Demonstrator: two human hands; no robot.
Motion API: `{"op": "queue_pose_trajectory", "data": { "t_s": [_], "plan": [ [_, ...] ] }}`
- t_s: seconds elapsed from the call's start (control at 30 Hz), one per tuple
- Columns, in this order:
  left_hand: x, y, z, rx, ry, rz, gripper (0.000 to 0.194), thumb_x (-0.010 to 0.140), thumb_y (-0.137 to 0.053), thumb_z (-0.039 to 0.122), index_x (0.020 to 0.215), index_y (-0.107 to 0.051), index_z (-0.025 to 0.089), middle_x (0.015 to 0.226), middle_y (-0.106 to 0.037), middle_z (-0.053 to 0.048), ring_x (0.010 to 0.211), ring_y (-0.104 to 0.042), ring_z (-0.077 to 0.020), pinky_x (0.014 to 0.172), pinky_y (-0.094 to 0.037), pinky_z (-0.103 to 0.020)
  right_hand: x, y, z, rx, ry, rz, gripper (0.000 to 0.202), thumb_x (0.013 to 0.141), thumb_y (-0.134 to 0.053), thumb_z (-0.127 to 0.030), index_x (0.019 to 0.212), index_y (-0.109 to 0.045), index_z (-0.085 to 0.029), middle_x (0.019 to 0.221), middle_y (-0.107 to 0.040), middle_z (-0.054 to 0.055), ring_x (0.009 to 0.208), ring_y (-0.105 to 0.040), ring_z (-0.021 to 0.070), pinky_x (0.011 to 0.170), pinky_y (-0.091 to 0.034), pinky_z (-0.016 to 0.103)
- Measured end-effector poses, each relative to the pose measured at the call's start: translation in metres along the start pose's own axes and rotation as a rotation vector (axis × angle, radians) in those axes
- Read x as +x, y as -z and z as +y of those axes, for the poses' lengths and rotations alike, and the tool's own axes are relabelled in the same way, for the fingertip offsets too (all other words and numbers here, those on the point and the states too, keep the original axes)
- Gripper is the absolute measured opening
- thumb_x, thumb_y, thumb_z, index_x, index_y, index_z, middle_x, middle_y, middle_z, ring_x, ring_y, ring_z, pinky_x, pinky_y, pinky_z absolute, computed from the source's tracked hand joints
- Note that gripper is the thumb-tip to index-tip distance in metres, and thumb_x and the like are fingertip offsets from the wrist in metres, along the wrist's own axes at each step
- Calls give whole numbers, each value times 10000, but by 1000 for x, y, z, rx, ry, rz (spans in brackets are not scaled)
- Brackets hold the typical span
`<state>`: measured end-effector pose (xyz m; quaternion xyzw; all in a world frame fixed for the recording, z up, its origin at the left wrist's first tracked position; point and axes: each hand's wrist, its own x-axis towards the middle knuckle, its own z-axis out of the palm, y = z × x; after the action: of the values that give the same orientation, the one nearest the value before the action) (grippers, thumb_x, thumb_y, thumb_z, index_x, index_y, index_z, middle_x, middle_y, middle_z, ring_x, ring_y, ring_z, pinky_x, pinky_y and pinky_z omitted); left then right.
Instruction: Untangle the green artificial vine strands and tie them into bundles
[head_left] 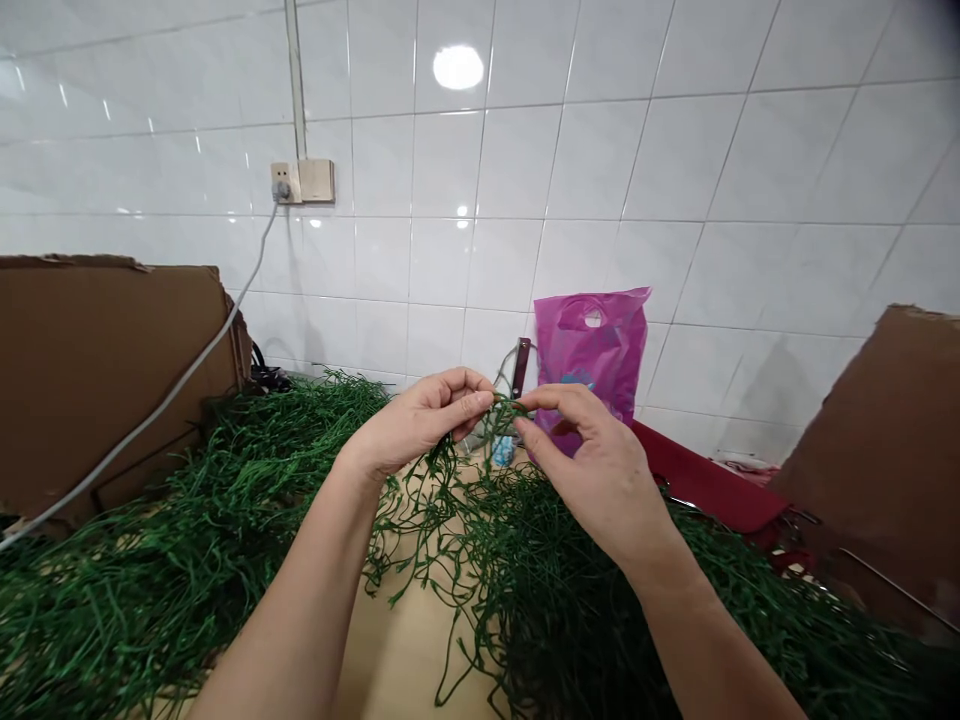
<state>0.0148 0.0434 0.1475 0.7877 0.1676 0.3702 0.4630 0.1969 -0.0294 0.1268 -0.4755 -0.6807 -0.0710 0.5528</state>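
Near the middle of the view, my left hand (pixel 431 415) pinches thin green strands between thumb and fingertips. Some of the strands (pixel 439 470) hang below its curled fingers. Just to the right, my right hand (pixel 589 455) has its thumb and index finger closed on the same green strands. The two sets of fingertips are a short way apart, with strands spanning between them. Under my right hand lies a dark green tangled heap (pixel 562 580). A brighter green heap (pixel 225 500) spreads to the left of my left arm.
A purple bag (pixel 589 350) leans on the tiled wall. Cardboard (pixel 105 360) stands at the left, and more cardboard (pixel 892 450) at the right. A white cable (pixel 180 385) runs down from the socket. Behind my right hand is a red object (pixel 712 480). The table (pixel 397 650) shows between the heaps.
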Motion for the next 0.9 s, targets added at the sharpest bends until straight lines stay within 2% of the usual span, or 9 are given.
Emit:
{"op": "queue_pose_trajectory", "data": {
  "t_s": [0.07, 0.17, 0.27, 0.37, 0.47, 0.63, 0.73, 0.8, 0.9],
  "plan": [
    [-1, -1, 3, 56, 38, -18, 241, 947, -548, 408, 973, -563, 169, 700, -379, 61, 605, -336, -104, 569, -275, -251, 1, 1, 6, 52, -71, -8, 133, 847, -631, -295, 934, -705, -226, 1021, -724, 62, 917, -644, 218, 843, -509, 389],
    [-3, -1, 6, 154, 54, -42, 261, 950, -537, 427, 971, -590, 172, 723, -394, 55, 620, -328, -106, 577, -279, -251, 3, 7, 10, 256, -191, -101, 183, 844, -660, -365, 957, -705, -228, 1087, -734, 69, 915, -651, 213, 846, -509, 390],
    [-3, 0, 7, 223, 28, -46, 274, 941, -555, 439, 928, -636, 178, 750, -466, 40, 674, -382, -113, 634, -321, -253, 5, 13, 12, 439, -249, -215, 221, 825, -699, -404, 939, -696, -215, 913, -736, 47, 841, -655, 185, 777, -521, 336],
    [-2, 4, 4, 235, 22, -40, 271, 912, -605, 438, 872, -658, 175, 783, -543, 23, 738, -448, -122, 705, -362, -257, 6, 16, 14, 443, -250, -306, 200, 828, -694, -380, 942, -704, -215, 856, -722, 22, 780, -644, 158, 717, -512, 295],
    [-1, 7, 2, 226, 29, -43, 252, 901, -621, 418, 859, -667, 173, 811, -589, 13, 774, -487, -127, 746, -381, -263, 6, 17, 14, 332, -229, -335, 196, 860, -632, -362, 961, -714, -215, 856, -727, 22, 763, -649, 164, 706, -505, 302],
    [2, -1, -1, 307, 41, -30, 243, 901, -613, 393, 801, -630, 173, 728, -525, 35, 694, -431, -113, 664, -345, -257, 6, 9, 8, 1, -217, -161, 164, 798, -586, -293, 856, -714, -208, 784, -737, 31, 728, -661, 192, 718, -501, 328],
    [6, -12, -3, 344, 8, -54, 242, 916, -588, 362, 758, -574, 179, 695, -464, 51, 660, -382, -105, 624, -310, -252, 6, 0, 11, -60, -283, -39, 124, 731, -580, -260, 780, -683, -210, 687, -704, 17, 656, -634, 185, 657, -487, 310],
    [6, -14, -3, 349, -1, -74, 243, 920, -579, 350, 747, -553, 181, 696, -449, 53, 653, -369, -103, 622, -301, -253, 6, -2, 21, -60, -331, -1, 121, 715, -569, -270, 751, -669, -212, 671, -696, 17, 630, -625, 183, 623, -473, 303],
    [0, -6, 3, 288, 1, -134, 246, 919, -584, 370, 760, -557, 184, 701, -445, 49, 651, -368, -107, 628, -310, -259, 10, 7, 45, -68, -389, 52, 162, 730, -526, -296, 763, -654, -203, 696, -707, 46, 642, -639, 198, 608, -469, 312]
  ]
}}
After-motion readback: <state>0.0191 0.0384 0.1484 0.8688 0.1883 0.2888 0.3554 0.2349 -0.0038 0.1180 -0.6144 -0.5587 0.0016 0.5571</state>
